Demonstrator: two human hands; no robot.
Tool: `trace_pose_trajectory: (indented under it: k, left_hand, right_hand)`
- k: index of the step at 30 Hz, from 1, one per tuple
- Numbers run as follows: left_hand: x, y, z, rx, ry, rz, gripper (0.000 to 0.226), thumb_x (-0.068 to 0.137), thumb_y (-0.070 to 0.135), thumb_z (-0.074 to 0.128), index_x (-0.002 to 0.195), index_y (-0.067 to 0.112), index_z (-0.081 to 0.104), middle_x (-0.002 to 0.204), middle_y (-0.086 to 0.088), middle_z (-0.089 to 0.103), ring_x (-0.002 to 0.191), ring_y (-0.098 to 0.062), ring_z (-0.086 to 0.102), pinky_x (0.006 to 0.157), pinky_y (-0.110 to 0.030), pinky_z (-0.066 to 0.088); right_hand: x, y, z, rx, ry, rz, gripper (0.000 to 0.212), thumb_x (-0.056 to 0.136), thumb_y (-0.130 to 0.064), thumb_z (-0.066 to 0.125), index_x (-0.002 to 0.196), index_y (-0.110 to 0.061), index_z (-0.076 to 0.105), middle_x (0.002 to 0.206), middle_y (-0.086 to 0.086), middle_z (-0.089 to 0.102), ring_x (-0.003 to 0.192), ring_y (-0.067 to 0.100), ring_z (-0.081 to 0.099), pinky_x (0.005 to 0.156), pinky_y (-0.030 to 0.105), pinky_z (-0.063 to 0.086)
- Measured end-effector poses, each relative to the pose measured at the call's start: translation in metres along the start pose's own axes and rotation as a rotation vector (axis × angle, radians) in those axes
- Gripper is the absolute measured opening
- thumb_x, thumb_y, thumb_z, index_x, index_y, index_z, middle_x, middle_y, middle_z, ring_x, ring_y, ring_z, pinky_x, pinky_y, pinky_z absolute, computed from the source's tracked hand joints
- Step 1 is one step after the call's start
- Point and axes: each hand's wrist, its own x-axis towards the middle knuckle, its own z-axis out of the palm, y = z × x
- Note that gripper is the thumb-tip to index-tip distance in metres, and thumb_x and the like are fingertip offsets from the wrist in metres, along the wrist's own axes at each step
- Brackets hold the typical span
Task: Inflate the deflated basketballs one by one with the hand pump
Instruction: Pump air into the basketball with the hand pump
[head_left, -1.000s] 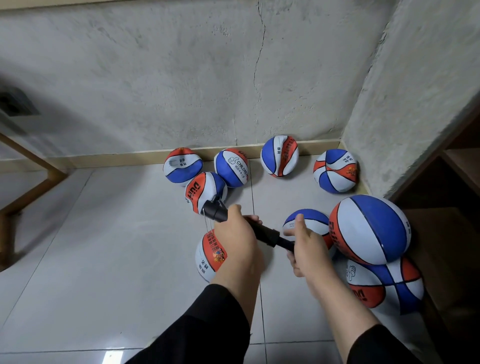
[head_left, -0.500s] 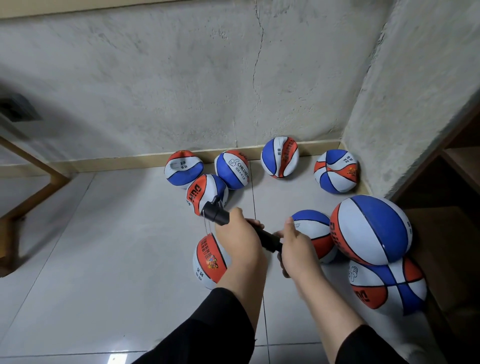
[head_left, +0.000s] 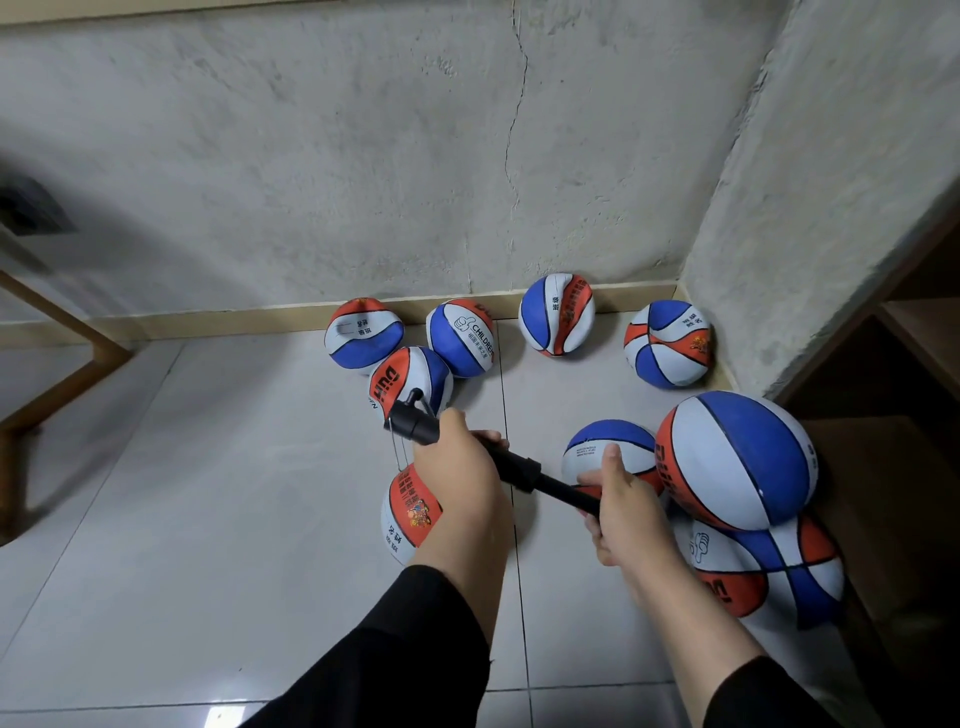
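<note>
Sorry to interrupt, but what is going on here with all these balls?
A person is pumping up a ball on the floor. The left hand grips the pump barrel; the right hand holds its handle, rod partly out. One full ball sits on a flat one; others lie by the wall.

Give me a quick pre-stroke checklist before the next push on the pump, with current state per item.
1. Left hand grips the pump barrel: ok.
2. Right hand grips the pump handle: ok.
3. Rod drawn out, ready for a push: ok, a length of rod shows between barrel and right hand.
4. Hose runs from the pump head down toward the ball under the left hand: ok.
5. Needle seated in that ball's valve: cannot tell, the hand hides it.
6. Ball steady on the floor: cannot tell; nothing visibly braces it.
</note>
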Motion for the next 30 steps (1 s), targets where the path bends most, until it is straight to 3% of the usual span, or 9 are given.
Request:
trace_pose_trajectory:
  k: [2, 4, 8, 12, 16, 20, 24, 27, 30]
  left_hand:
    - [-0.005, -0.002, 0.003, -0.033, -0.011, 0.019, 0.028, 0.095, 0.020, 0.049, 0.116, 0.004, 0.058, 0.054, -0.003, 0.061, 0.050, -0.017, 0.062, 0.052, -0.026, 0.050]
    - [-0.011, -0.003, 0.004, -0.035, -0.030, 0.031, 0.021, 0.094, 0.017, 0.048, 0.109, 0.004, 0.056, 0.053, -0.004, 0.058, 0.048, -0.018, 0.060, 0.051, -0.026, 0.049]
    - [-0.020, -0.001, 0.004, -0.073, -0.063, 0.007, 0.014, 0.096, 0.015, 0.048, 0.104, 0.005, 0.054, 0.055, -0.006, 0.058, 0.049, -0.019, 0.059, 0.062, -0.035, 0.052]
    - [-0.017, -0.002, 0.003, -0.044, -0.083, 0.018, 0.014, 0.097, 0.016, 0.048, 0.106, 0.007, 0.054, 0.056, -0.006, 0.059, 0.051, -0.019, 0.059, 0.058, -0.030, 0.050]
    - [-0.003, 0.002, -0.001, -0.007, -0.046, 0.021, 0.014, 0.099, 0.021, 0.051, 0.106, 0.011, 0.058, 0.058, -0.004, 0.065, 0.049, -0.014, 0.063, 0.051, -0.025, 0.050]
    - [0.009, 0.007, -0.005, -0.021, -0.012, 0.037, 0.019, 0.098, 0.020, 0.050, 0.112, 0.009, 0.058, 0.060, -0.006, 0.064, 0.048, -0.015, 0.062, 0.041, -0.018, 0.045]
    - [0.007, 0.004, -0.006, 0.018, 0.003, 0.036, 0.031, 0.097, 0.023, 0.049, 0.118, 0.003, 0.061, 0.061, -0.004, 0.064, 0.049, -0.014, 0.063, 0.048, -0.021, 0.049]
    - [0.000, 0.000, -0.004, 0.014, 0.009, 0.017, 0.032, 0.097, 0.023, 0.050, 0.118, 0.002, 0.062, 0.060, -0.004, 0.064, 0.047, -0.014, 0.063, 0.048, -0.023, 0.050]
    - [-0.011, -0.002, 0.002, -0.019, -0.013, 0.034, 0.023, 0.095, 0.018, 0.049, 0.110, 0.003, 0.057, 0.055, -0.004, 0.061, 0.048, -0.018, 0.061, 0.052, -0.027, 0.048]
  right_hand:
    - [0.000, -0.003, 0.007, -0.050, -0.018, -0.040, 0.059, 0.108, -0.051, 0.025, 0.118, -0.013, 0.069, 0.073, -0.001, 0.058, 0.058, 0.016, 0.051, 0.050, 0.027, 0.035]
    - [-0.003, -0.010, 0.017, -0.081, -0.012, -0.085, 0.061, 0.107, -0.057, 0.024, 0.102, -0.019, 0.072, 0.068, 0.001, 0.057, 0.062, 0.020, 0.050, 0.054, 0.028, 0.036]
    - [-0.003, -0.022, 0.030, -0.163, -0.002, -0.189, 0.062, 0.107, -0.056, 0.023, 0.087, -0.021, 0.070, 0.068, 0.002, 0.060, 0.067, 0.025, 0.052, 0.066, 0.030, 0.038]
    - [-0.005, -0.016, 0.030, -0.122, -0.030, -0.190, 0.060, 0.108, -0.054, 0.027, 0.087, -0.015, 0.067, 0.065, 0.000, 0.056, 0.059, 0.018, 0.049, 0.057, 0.027, 0.035]
    - [0.004, -0.010, 0.013, -0.113, 0.005, -0.144, 0.059, 0.108, -0.054, 0.026, 0.107, -0.015, 0.071, 0.078, 0.001, 0.065, 0.062, 0.013, 0.054, 0.053, 0.025, 0.037]
    - [0.009, 0.005, -0.009, 0.006, 0.054, 0.019, 0.063, 0.106, -0.058, 0.028, 0.102, -0.014, 0.073, 0.089, 0.015, 0.073, 0.037, 0.010, 0.050, 0.039, 0.017, 0.033]
    - [0.012, 0.011, -0.004, -0.085, 0.037, -0.059, 0.068, 0.103, -0.062, 0.026, 0.098, -0.013, 0.073, 0.080, 0.007, 0.065, 0.057, 0.017, 0.053, 0.051, 0.026, 0.040]
    - [0.008, 0.003, 0.011, -0.076, 0.019, -0.094, 0.066, 0.098, -0.066, 0.024, 0.090, -0.019, 0.071, 0.084, 0.002, 0.066, 0.080, 0.027, 0.062, 0.070, 0.036, 0.047]
    - [0.002, -0.006, 0.026, -0.060, 0.028, -0.121, 0.065, 0.100, -0.066, 0.027, 0.084, -0.021, 0.071, 0.071, 0.003, 0.063, 0.073, 0.028, 0.059, 0.070, 0.035, 0.045]
